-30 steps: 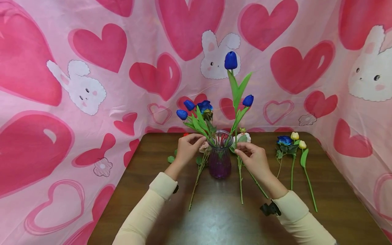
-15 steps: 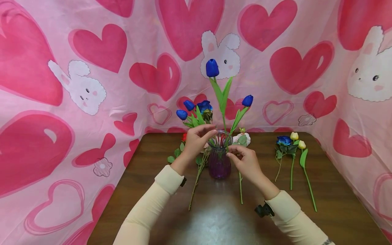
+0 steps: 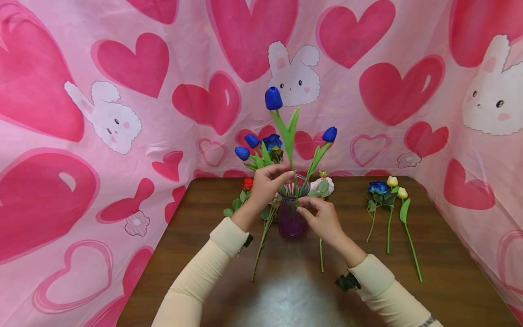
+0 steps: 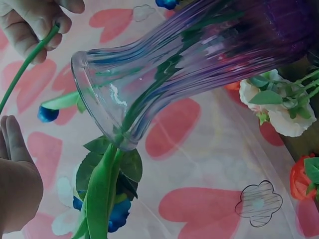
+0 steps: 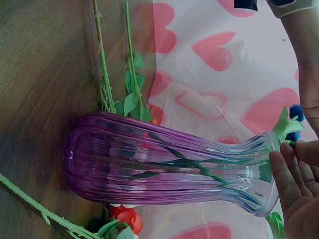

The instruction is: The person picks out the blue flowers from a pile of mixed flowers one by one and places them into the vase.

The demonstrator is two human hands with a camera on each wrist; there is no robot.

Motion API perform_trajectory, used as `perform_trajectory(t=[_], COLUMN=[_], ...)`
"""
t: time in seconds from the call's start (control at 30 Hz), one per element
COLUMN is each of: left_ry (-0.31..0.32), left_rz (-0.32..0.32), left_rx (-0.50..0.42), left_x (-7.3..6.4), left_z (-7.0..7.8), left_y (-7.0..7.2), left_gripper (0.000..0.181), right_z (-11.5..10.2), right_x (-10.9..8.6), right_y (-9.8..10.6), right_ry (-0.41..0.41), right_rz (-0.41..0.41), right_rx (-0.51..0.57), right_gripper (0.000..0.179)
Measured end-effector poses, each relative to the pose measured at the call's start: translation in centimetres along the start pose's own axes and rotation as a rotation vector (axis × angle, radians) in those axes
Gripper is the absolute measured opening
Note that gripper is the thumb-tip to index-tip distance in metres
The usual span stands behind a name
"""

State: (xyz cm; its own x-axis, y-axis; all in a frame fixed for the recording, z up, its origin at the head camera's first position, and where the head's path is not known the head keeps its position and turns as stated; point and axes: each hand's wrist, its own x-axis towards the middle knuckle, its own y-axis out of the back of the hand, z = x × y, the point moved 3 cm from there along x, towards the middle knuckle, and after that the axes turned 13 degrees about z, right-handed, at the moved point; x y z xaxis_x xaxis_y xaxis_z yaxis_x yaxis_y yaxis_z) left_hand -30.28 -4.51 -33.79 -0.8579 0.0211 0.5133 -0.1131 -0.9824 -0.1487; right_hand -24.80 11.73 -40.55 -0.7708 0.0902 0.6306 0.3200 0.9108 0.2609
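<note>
A ribbed glass vase [image 3: 292, 222], purple at its base and clear at the mouth, stands upright on the table. Blue tulips lean out on both sides, one of them a right-hand tulip [image 3: 329, 134], with a blue rose [image 3: 272, 142] at the left. My right hand [image 3: 320, 220] pinches a taller blue tulip [image 3: 273, 98] low on its stem, in front of the vase mouth. The pinched stem end [image 4: 54, 31] shows in the left wrist view. My left hand [image 3: 265, 186] is beside that stem above the rim, fingers fairly straight; whether it touches the stem is unclear.
Red and pale flowers, including a white one [image 3: 323, 185], lie behind and beside the vase, their stems pointing forward. At the right of the brown table [image 3: 286, 295] lie another blue rose [image 3: 378, 187] and yellow tulips [image 3: 402, 193]. A pink heart-patterned cloth [image 3: 220, 102] hangs behind.
My right hand has carried the tall tulip left and slightly down, from right of the vase to its mouth. My left hand has moved right, from the left-side leaves to the stem.
</note>
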Motion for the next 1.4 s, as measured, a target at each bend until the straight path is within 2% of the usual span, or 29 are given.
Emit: perform_trajectory(t=[0.23, 0.43, 0.63, 0.7, 0.93, 1.17, 1.4], left_ry=[-0.003, -0.007, 0.017, 0.012, -0.043, -0.054, -0.101], left_rz=[0.026, 0.024, 0.022, 0.019, 0.014, 0.033, 0.053], left_rx=[0.036, 0.059, 0.087, 0.093, 0.091, 0.085, 0.14], left_x=[0.0, 0.1, 0.2, 0.3, 0.4, 1.9, 2.9], left_z=[-0.2, -0.3, -0.2, 0.2, 3.5, 2.1, 2.4], left_y=[0.0, 0.0, 0.1, 0.0, -0.3, 0.0, -0.3], left_gripper=[0.016, 0.019, 0.019, 0.017, 0.013, 0.017, 0.021], right_z=[0.2, 0.0, 0.0, 0.1, 0.5, 0.9, 1.8], right_x=[-0.2, -0.2, 0.0, 0.1, 0.2, 0.4, 0.4], right_y=[-0.4, -0.4, -0.4, -0.3, 0.2, 0.7, 0.8], right_ry=[-0.004, -0.015, -0.034, -0.034, -0.058, -0.078, -0.099], right_rz=[-0.016, -0.026, -0.061, -0.071, -0.103, -0.085, -0.055], right_rx=[0.016, 0.011, 0.014, 0.015, 0.008, -0.057, -0.093], right_gripper=[0.015, 0.016, 0.016, 0.016, 0.016, 0.015, 0.018])
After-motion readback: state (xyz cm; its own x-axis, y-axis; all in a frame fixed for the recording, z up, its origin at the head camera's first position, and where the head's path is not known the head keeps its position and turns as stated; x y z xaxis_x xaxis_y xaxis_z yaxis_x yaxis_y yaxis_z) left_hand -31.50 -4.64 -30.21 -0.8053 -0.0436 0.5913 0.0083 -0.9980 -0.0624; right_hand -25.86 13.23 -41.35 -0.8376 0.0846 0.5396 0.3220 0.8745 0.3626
